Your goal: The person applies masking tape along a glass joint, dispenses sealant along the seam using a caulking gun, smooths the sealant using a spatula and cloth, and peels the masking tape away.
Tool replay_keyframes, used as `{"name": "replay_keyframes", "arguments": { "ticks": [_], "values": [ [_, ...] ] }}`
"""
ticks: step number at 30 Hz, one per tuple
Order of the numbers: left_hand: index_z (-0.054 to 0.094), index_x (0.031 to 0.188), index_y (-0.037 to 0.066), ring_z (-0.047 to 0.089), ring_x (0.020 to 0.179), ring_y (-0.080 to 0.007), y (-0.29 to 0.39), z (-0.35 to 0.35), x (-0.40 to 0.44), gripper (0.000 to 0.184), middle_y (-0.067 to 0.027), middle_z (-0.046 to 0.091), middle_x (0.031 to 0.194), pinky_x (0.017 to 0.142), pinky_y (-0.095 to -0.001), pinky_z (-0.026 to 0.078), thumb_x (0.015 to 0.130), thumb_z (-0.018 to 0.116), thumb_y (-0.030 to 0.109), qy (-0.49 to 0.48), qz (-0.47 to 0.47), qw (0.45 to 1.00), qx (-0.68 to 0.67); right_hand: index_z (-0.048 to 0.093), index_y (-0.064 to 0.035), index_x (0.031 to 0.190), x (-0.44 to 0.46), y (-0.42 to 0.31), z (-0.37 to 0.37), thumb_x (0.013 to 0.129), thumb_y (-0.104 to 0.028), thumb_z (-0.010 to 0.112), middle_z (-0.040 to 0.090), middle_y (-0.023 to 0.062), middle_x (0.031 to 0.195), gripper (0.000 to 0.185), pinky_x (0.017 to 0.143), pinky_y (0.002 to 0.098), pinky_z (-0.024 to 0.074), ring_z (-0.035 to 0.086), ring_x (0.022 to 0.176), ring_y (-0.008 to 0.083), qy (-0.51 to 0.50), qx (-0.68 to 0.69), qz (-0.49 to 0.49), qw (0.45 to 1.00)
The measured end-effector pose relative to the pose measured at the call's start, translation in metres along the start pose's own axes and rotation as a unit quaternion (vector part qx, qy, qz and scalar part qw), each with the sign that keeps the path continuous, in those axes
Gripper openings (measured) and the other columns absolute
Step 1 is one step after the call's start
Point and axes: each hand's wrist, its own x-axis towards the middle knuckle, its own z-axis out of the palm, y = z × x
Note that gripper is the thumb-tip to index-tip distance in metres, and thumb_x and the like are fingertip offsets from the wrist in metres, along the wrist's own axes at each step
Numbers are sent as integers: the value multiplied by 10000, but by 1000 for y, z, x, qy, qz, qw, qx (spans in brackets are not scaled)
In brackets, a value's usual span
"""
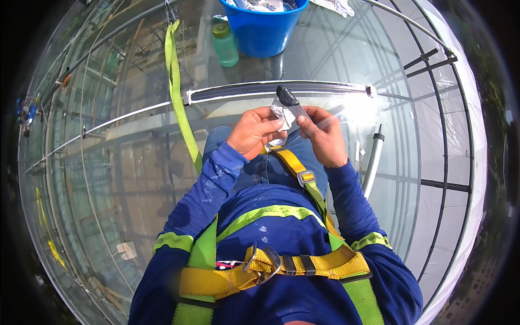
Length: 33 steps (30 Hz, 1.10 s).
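My right hand (326, 134) pinches a flat grey spatula (298, 110) between thumb and fingers. A glossy black lump (287, 96), looking like sealant, sits on the spatula's far end. In my left hand (253, 131) is a crumpled piece of white paper (281, 112), held against the spatula's left side. Both hands are above my lap, close together. Just beyond them, a dark joint strip (244, 93) edged with white tape crosses the glass. To the right lies a silver sealant tube (373, 163) with a black nozzle end.
A blue bucket (264, 32) filled with crumpled paper stands ahead on the glass panel (336, 54), beside a green bottle (225, 47). A lime strap (176, 92) runs along my left. Harness webbing (319, 265) crosses my body. Metal framework shows below the glass.
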Motion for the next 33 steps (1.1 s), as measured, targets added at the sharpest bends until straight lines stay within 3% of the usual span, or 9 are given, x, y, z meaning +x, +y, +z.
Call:
{"name": "replay_keyframes", "arguments": {
  "ticks": [6, 9, 10, 15, 23, 29, 33],
  "values": [
    [610, 1195, -29, 644, 908, -140, -5, 12, -5, 282, -96, 667, 1075, 794, -258, 528, 921, 613, 40, -18, 18, 1000, -2, 659, 75, 1031, -3, 23, 6, 870, -12, 648, 708, 89, 833, 184, 656, 248, 515, 648, 735, 104, 85, -137, -66, 985],
    [665, 1101, -29, 654, 814, -139, -19, 19, 3, 217, -84, 691, 961, 708, -247, 537, 893, 654, 30, 61, 43, 995, 74, 675, 64, 998, -9, 28, 10, 858, 0, 646, 710, 90, 796, 156, 652, 252, 520, 658, 720, 107, 99, -131, -81, 983],
    [705, 1007, -21, 645, 742, -127, -26, 18, 6, 158, -67, 692, 851, 614, -240, 527, 865, 704, 48, 100, 49, 990, 89, 677, 59, 995, -11, 33, 12, 857, 1, 649, 710, 90, 788, 153, 651, 251, 519, 657, 714, 106, 108, -141, -87, 980],
    [736, 903, -11, 621, 659, -110, -49, 21, 22, 164, -63, 698, 792, 529, -233, 517, 807, 784, 112, 163, 47, 982, 77, 681, 50, 977, -15, 50, 8, 849, 4, 663, 706, 92, 770, 137, 643, 247, 513, 655, 700, 98, 132, -156, -119, 972],
    [710, 899, 2, 609, 665, -107, -70, 25, 54, 159, -36, 646, 757, 563, -227, 508, 844, 759, 143, 183, 8, 983, 29, 685, 43, 940, -6, 66, -34, 833, 5, 686, 700, 117, 794, 114, 647, 253, 512, 672, 733, 119, 96, -184, -69, 976],
    [708, 928, -5, 612, 668, -106, -61, 14, 51, 161, -56, 671, 799, 563, -225, 518, 855, 747, 134, 179, 26, 983, 18, 668, 56, 921, -4, 63, -32, 833, 16, 689, 721, 130, 856, 99, 672, 265, 527, 685, 769, 131, 40, -125, -74, 989],
    [719, 868, -11, 589, 607, -83, -53, 14, 44, 165, -41, 670, 741, 512, -209, 507, 815, 788, 129, 214, 41, 976, 4, 655, 67, 915, -8, 53, -23, 838, 26, 685, 734, 132, 917, 92, 706, 266, 535, 691, 810, 135, 18, -124, -63, 990]
  ]
}}
